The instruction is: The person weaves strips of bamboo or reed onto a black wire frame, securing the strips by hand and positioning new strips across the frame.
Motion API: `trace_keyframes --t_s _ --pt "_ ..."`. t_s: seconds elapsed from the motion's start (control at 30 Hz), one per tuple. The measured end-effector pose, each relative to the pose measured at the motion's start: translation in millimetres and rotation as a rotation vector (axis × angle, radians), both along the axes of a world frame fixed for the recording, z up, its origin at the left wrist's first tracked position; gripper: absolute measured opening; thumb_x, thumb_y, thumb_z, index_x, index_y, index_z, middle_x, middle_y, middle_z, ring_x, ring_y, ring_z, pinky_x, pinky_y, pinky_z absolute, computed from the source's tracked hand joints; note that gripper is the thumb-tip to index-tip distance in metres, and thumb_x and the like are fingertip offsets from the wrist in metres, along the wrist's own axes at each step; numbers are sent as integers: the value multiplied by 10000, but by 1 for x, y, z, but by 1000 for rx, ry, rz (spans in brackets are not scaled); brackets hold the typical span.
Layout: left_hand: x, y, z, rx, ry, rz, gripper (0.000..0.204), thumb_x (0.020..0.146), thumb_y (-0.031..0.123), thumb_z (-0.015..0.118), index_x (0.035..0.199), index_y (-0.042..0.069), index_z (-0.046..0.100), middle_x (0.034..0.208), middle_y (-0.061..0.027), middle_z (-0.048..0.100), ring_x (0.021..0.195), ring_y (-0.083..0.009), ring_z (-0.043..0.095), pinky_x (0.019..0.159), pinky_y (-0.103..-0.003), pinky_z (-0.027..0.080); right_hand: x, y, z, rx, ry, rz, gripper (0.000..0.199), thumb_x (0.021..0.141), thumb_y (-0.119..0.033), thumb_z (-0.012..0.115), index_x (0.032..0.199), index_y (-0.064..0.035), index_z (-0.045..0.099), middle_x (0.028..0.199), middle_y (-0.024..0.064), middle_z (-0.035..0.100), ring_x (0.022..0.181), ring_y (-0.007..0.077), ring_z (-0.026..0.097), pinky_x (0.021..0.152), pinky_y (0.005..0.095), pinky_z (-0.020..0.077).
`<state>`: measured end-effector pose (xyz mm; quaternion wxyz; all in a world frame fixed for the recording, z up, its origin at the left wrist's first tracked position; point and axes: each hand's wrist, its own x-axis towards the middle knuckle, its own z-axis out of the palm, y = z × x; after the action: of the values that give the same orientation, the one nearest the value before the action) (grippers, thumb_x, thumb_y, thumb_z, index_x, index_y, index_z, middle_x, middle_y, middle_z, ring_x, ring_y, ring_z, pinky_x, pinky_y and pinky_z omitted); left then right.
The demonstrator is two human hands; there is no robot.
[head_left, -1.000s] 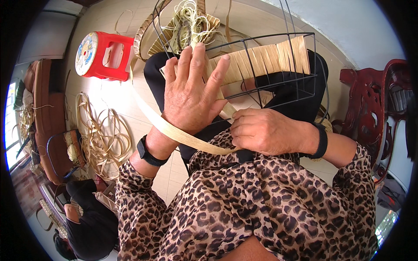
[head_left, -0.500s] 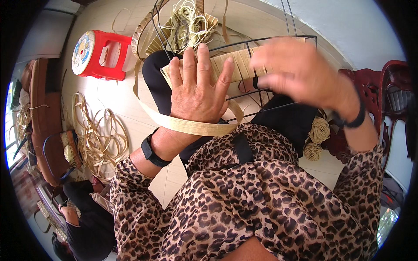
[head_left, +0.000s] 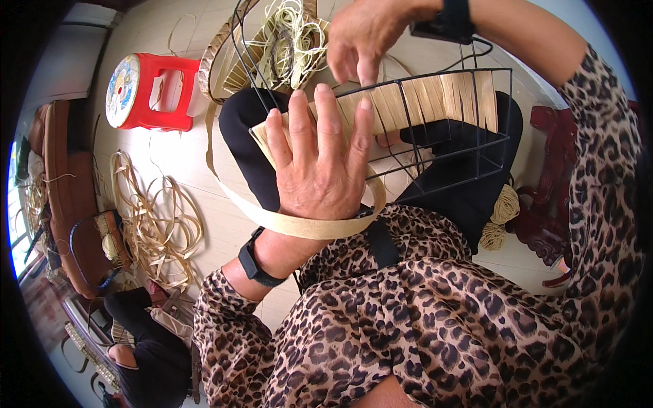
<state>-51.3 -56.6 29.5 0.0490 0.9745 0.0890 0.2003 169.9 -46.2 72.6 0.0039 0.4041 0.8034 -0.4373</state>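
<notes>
- Pressing flat: left hand (head_left: pixel 320 163), fingers spread wide and open-palmed, lies on the woven pale straw strips (head_left: pixel 435 98) against the black wire basket frame (head_left: pixel 476 146) resting on the lap; it pins rather than pinches.
- Right hand (head_left: pixel 367 34) hovers above the frame's top rim, fingers loosely curled and pointing down; whether the grip pinches a strip end, I cannot tell.
- Long flat tan weaving strip (head_left: pixel 299 223) loops from under the left wrist, out to the left and up toward the floor pile.
- Judgement: to do this well, keep the left palm firm on the laid strips so they stay tight and side by side while the loose strip is drawn snug between the wires, without twisting.
- Around: red plastic stool with round patterned top (head_left: pixel 146 88), heap of loose tan strips on the tiled floor (head_left: pixel 153 224), tangle of pale cord (head_left: pixel 292 37), two balls of twine (head_left: pixel 500 217).
- Hidden: strip end under the left palm; right fingertips blurred; frame's far side cut off; another person (head_left: pixel 143 347) lower left only partly visible.
</notes>
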Motion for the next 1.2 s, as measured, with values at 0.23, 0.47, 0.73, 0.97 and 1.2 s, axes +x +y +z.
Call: trace_keyframes --t_s 0.23,0.47,0.73,0.97,1.2 --pt "-3 -8 6 8 19 49 478 840 169 485 1315 116 473 1262 -243 450 1142 -439 462 949 -598 325 -21 9 -43 -580 -103 104 387 758 -142 712 1109 -5 627 1019 133 677 911 246 625 827 365 496" --pt "-3 -14 6 -8 -24 63 482 836 183 492 1315 135 483 1249 -231 470 1146 -428 475 979 -598 309 -33 -18 -51 -722 313 130 376 745 -46 678 1108 17 602 994 147 664 906 258 612 812 359 489" --pt "-10 -22 6 27 -1 95 454 862 202 458 1313 150 487 1257 -208 475 1141 -422 493 971 -600 331 -37 -35 -73 -664 314 151 318 768 -51 646 1075 18 605 945 132 663 874 258 621 796 352 500" --pt "-4 -18 5 51 -43 82 423 862 166 467 1278 98 508 1249 -252 481 1110 -444 509 950 -620 336 -10 -8 -93 -402 55 216 239 812 -75 568 1031 14 600 868 107 649 804 239 633 730 335 525" --pt "-4 2 15 21 -80 -2 597 781 243 628 1325 79 445 1249 -246 484 1083 -425 511 893 -582 367 40 23 -103 -185 402 -631 257 918 -164 517 922 61 643 840 135 677 741 214 641 698 316 527"
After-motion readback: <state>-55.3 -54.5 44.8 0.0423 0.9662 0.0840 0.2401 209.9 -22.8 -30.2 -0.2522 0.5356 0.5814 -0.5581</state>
